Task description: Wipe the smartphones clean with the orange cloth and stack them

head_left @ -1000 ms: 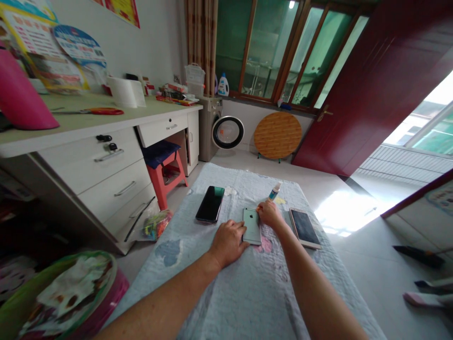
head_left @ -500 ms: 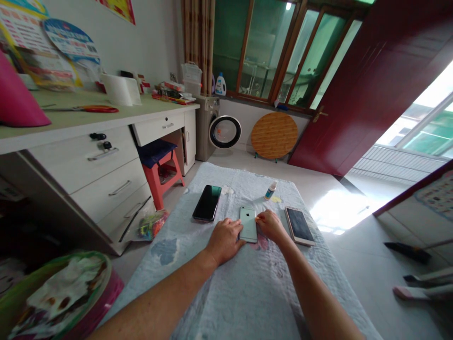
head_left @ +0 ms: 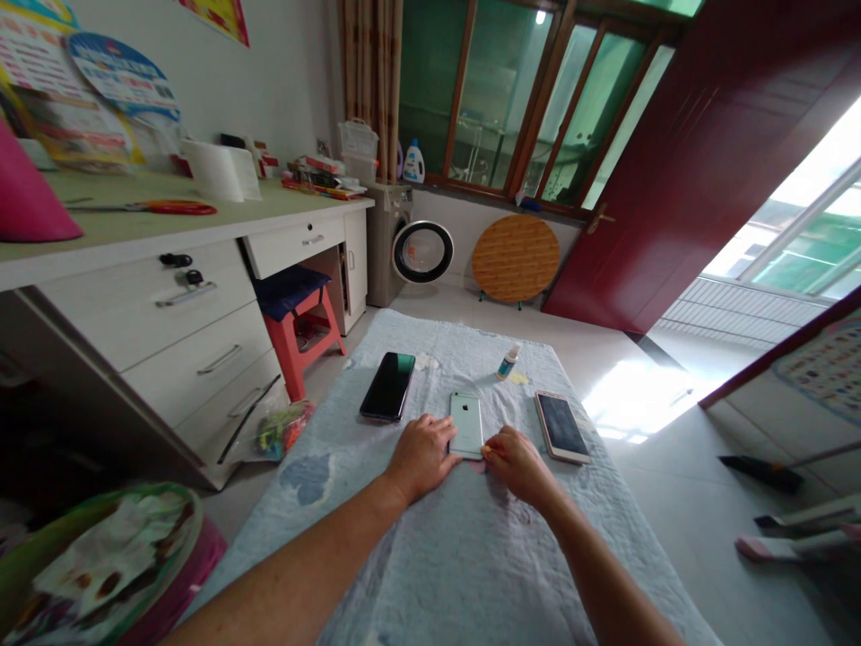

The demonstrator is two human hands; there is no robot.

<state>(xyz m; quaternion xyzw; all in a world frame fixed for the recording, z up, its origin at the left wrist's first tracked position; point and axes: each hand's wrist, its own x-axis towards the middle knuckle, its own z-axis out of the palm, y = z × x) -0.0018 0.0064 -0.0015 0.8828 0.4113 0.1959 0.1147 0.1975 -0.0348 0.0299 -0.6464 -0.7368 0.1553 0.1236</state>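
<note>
A silver smartphone [head_left: 466,425] lies back up on the light blue cloth, its apple logo showing. My left hand [head_left: 422,456] holds it by the left side, fingers along the edge and thumb at the lower corner. At the phone's lower right edge is my right hand [head_left: 517,462], its fingers pinched together. Something small and yellowish shows at those fingertips, too small to name. A black smartphone [head_left: 388,386] rests screen up to the left. On the right lies a gold-framed smartphone [head_left: 562,427], also screen up. Beyond them stands a small spray bottle [head_left: 508,362].
The light blue cloth [head_left: 430,556] covers the surface under my hands. A full waste bin [head_left: 208,538] stands at the lower left. Further off are a white desk [head_left: 168,314], a red stool [head_left: 289,354], a washing machine [head_left: 385,247] and a round wooden tabletop [head_left: 516,258].
My right hand has slid down along the silver phone's right edge, from its middle to near the lower corner. My left hand stays at the phone. The view has shifted slightly.
</note>
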